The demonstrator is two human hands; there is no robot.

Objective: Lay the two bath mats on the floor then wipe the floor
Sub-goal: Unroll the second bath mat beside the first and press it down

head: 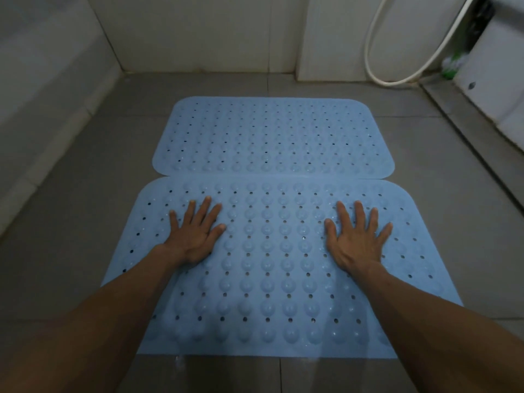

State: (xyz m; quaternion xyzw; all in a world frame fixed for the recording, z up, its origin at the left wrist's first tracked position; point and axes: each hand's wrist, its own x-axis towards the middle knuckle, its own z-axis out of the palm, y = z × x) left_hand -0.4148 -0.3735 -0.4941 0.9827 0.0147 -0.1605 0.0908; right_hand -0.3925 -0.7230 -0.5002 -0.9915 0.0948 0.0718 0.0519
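Two light blue rubber bath mats with holes and bumps lie flat on the grey tiled floor [85, 199], one behind the other with their long edges touching. The far mat [272, 137] is untouched. On the near mat [269, 273] both my palms press down flat, fingers spread. My left hand [195, 231] rests on its left half and my right hand [355, 236] on its right half. Neither hand holds anything.
White tiled walls enclose the floor at the back and left. A white hose [377, 72] loops down at the back right, beside a white fixture [493, 80] and a green and white brush [453, 66]. A raised ledge runs along the right side.
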